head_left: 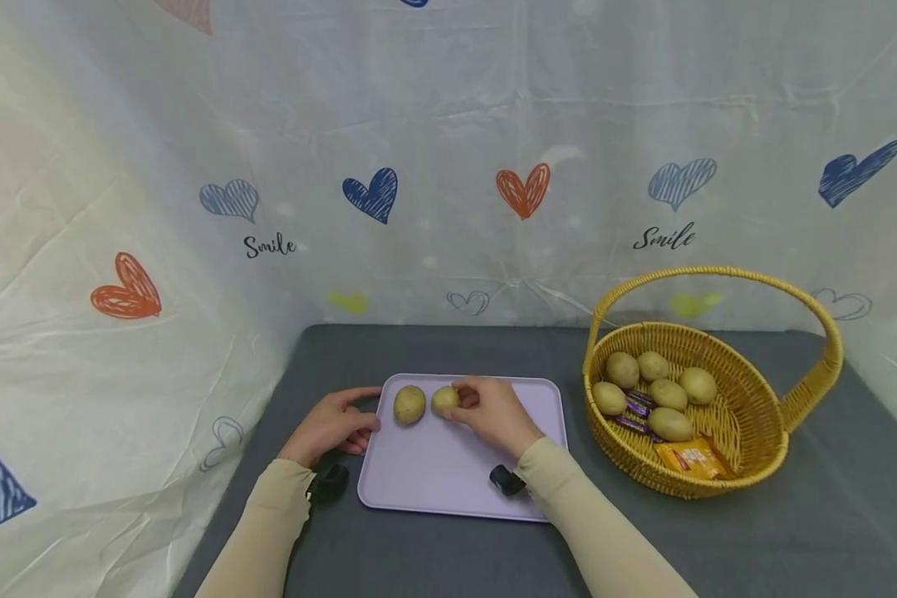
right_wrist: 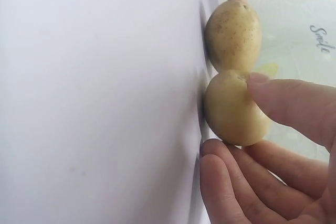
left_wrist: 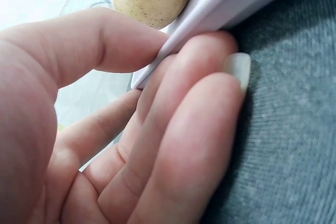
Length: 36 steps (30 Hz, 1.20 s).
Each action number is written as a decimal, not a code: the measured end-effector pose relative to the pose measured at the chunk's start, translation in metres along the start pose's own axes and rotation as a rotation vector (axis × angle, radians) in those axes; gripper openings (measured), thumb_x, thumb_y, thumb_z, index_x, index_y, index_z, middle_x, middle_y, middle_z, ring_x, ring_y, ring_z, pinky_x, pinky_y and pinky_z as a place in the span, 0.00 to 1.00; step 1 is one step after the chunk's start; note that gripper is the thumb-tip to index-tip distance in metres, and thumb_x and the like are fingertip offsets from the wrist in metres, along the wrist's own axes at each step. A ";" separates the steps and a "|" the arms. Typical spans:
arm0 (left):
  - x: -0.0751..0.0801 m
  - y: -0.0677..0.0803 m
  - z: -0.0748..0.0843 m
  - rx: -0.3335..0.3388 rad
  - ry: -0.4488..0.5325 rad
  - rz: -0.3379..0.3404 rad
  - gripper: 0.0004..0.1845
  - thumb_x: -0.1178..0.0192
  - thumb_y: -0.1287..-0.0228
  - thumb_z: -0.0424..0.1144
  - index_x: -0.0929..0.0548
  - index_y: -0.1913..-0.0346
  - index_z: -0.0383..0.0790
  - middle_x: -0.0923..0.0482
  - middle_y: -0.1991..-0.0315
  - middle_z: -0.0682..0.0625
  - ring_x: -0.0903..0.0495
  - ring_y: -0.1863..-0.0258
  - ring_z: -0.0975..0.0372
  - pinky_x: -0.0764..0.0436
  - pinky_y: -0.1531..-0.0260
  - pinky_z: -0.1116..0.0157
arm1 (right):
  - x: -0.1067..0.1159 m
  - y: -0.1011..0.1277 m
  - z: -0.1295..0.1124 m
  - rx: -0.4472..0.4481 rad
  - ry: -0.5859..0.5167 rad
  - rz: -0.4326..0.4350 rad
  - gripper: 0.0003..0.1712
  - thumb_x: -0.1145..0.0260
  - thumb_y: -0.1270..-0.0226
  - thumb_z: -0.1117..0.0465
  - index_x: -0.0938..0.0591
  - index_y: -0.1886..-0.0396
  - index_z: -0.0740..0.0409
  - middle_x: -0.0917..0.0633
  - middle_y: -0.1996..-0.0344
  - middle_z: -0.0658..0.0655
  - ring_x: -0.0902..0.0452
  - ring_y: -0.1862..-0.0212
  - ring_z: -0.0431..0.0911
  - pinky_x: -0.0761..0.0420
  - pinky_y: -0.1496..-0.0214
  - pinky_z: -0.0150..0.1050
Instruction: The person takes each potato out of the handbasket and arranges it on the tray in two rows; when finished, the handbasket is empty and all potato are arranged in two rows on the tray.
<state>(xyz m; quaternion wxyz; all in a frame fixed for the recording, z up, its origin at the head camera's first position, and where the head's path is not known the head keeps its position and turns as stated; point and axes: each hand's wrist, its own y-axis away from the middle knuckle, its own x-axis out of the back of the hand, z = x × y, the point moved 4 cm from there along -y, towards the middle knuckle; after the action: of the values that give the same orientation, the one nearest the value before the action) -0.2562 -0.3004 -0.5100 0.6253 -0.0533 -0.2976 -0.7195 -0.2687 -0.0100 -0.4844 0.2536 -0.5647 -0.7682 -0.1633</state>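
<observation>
Gripping a small potato point(head_left: 444, 400) between thumb and fingertips, the right hand point(head_left: 493, 413) holds it on the lilac tray point(head_left: 448, 473), just beside a second potato point(head_left: 409, 404). Left hand point(head_left: 332, 425) pinches the tray's left edge, thumb on top. To the right, a wicker basket point(head_left: 747, 448) holds more potatoes and snack packets

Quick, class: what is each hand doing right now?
Left hand: pinches the edge of the tray, thumb on top, fingers underneath.
Right hand: holds a potato on the tray, beside another potato.
</observation>
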 end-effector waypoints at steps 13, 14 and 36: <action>-0.001 0.001 0.001 -0.017 -0.020 0.012 0.35 0.26 0.38 0.40 0.20 0.26 0.51 0.16 0.75 0.46 0.16 0.80 0.60 0.12 0.75 0.61 | -0.001 -0.002 0.001 0.007 0.016 0.014 0.23 0.18 0.36 0.58 0.11 0.43 0.58 0.07 0.59 0.52 0.12 0.57 0.39 0.13 0.50 0.40; -0.001 0.001 0.002 -0.018 -0.019 0.012 0.35 0.26 0.38 0.40 0.20 0.26 0.51 0.16 0.75 0.46 0.16 0.80 0.60 0.12 0.75 0.61 | 0.000 -0.001 0.001 0.005 0.015 0.011 0.22 0.18 0.36 0.58 0.11 0.44 0.58 0.07 0.60 0.51 0.13 0.57 0.39 0.13 0.50 0.40; 0.000 -0.001 0.000 -0.019 -0.027 -0.007 0.36 0.27 0.36 0.41 0.22 0.24 0.49 0.16 0.75 0.47 0.16 0.80 0.61 0.11 0.73 0.61 | 0.032 0.020 -0.006 0.001 0.055 -0.029 0.28 0.21 0.34 0.55 0.13 0.36 0.60 0.08 0.46 0.57 0.10 0.49 0.47 0.11 0.47 0.45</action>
<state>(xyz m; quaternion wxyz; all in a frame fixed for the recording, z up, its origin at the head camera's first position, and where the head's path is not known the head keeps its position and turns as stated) -0.2566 -0.2999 -0.5101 0.6184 -0.0677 -0.2993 -0.7235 -0.2557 0.0181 -0.4620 0.2725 -0.5488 -0.7690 -0.1820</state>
